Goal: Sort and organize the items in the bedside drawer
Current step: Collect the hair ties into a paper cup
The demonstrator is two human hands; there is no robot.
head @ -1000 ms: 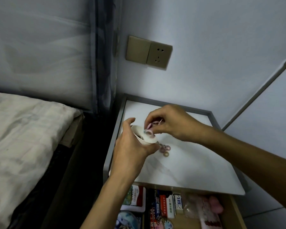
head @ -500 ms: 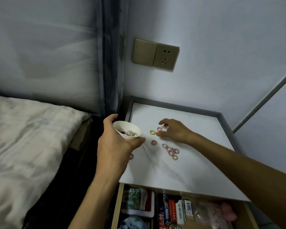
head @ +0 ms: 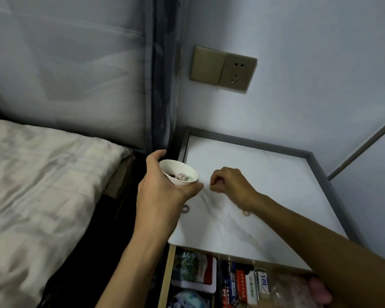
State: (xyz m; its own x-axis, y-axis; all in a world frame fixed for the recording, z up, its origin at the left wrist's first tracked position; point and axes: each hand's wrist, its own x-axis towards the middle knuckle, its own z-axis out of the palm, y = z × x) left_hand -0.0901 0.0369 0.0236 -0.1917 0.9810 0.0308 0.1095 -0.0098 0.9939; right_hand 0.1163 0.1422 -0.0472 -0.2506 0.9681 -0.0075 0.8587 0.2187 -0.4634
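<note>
Centre frame, the left hand (head: 162,192) grips a small white round cup (head: 178,172) of pale little rings (head: 182,177). Beside it, the right hand (head: 229,183) curls on the white marbled nightstand top (head: 276,174); whether it pinches anything, I cannot tell. The open wooden drawer (head: 166,276) lies lower right.

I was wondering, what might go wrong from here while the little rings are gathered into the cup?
The cup, tilted in the left hand, already holds rings; tipping it further might spill them. The ring near the left edge of the nightstand top, partly behind that hand, could be knocked off into the gap beside the bed.
</note>
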